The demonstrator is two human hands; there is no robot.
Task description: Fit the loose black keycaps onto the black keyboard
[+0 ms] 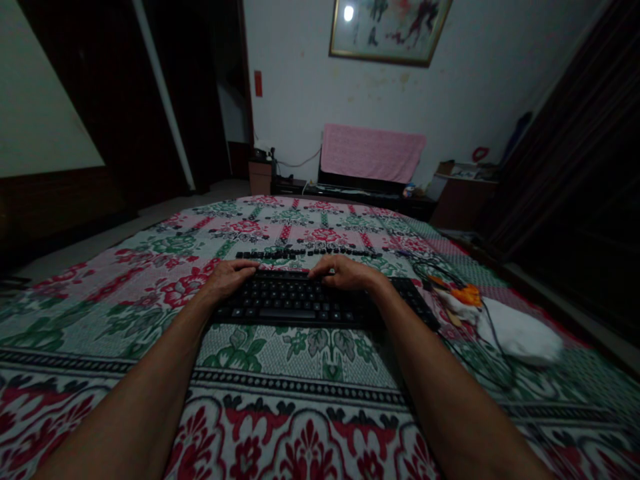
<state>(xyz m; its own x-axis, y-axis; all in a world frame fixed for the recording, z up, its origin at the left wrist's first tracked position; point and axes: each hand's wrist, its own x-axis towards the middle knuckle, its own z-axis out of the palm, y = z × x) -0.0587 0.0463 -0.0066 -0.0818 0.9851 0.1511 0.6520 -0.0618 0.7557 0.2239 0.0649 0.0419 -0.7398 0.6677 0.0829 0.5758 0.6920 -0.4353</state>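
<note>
A black computer keyboard (287, 313) lies flat on a flowered bedspread, its long side facing me. My left hand (227, 279) grips its left end, fingers reaching along the back left corner. Over the back edge, right of the middle, my right hand (345, 272) is closed, with thumb and fingertips pressed together at the top strip. Whatever may be between those fingertips is too small and dark to make out. Just behind the keyboard runs a row of small loose black keycaps (273, 254). My right wrist and forearm cover part of the keyboard's right side.
To the right lie a white bundle (523, 331), an orange item (467, 295) and a dark cable (493, 327). The flowered bedspread (235, 350) spreads across the bed. Beyond it, a pink towel (373, 152) hangs over a dark screen on a low stand.
</note>
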